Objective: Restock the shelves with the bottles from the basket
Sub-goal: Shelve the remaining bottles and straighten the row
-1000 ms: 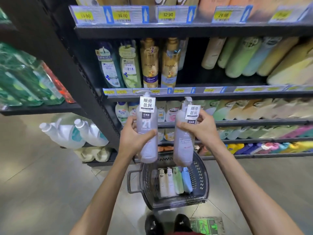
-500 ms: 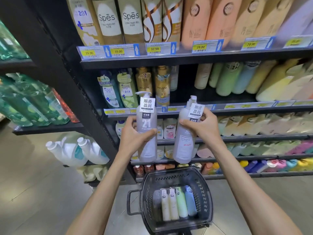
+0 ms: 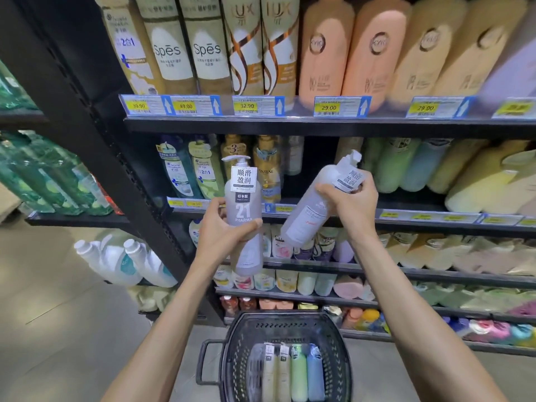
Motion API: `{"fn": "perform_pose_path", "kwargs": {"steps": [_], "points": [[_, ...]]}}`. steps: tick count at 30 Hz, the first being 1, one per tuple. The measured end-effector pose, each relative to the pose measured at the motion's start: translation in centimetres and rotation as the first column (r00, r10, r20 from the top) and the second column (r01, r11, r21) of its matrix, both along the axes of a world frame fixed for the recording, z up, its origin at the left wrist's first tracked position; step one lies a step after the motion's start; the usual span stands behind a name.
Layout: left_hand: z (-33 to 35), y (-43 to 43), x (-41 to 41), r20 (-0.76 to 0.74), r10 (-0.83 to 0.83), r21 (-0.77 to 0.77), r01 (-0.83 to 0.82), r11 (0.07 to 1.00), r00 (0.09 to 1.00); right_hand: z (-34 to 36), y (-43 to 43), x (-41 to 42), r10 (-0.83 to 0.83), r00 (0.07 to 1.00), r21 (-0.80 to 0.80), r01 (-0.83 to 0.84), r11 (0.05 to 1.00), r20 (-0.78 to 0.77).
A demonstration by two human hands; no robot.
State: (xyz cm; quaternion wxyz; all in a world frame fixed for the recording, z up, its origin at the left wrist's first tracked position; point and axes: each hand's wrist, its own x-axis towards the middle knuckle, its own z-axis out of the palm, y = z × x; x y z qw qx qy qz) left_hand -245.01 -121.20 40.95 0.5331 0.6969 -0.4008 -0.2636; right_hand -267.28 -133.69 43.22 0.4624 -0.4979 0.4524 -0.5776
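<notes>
the grey pump bottle (image 3: 245, 219) stands upright in your left grip (image 3: 222, 229), fingers wrapped round its waist, label facing you. your right grip (image 3: 348, 204) is clamped high on its twin (image 3: 307, 216), tilted pump-first toward the dark gap (image 3: 320, 166) on the shelf (image 3: 406, 220) just beyond, probably to slot it in. below both grips, the basket (image 3: 338, 358) holds four more bottles (image 3: 290, 372).

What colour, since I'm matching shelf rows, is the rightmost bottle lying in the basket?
The rightmost bottle is light blue; the head view shows it best.
</notes>
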Motion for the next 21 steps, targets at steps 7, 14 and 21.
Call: {"fn": "perform_pose_path", "kwargs": {"steps": [7, 14, 21], "points": [[0.1, -0.9, 0.4, 0.035, 0.018, 0.002, -0.018, 1.0, 0.999, 0.3, -2.7, 0.0, -0.16, 0.966, 0.015, 0.161, 0.987, 0.202], [0.4, -1.3, 2.4, 0.087, 0.035, 0.013, -0.036, 0.999, 0.996, 0.2, -4.0, 1.7, -0.265, 0.932, -0.019, 0.278, 0.96, 0.248], [0.7, -1.8, 4.3, 0.107, 0.004, 0.017, -0.006, 1.0, 0.994, -0.9, -4.8, 3.7, -0.333, 0.909, -0.037, 0.352, 0.935, 0.25]]}}
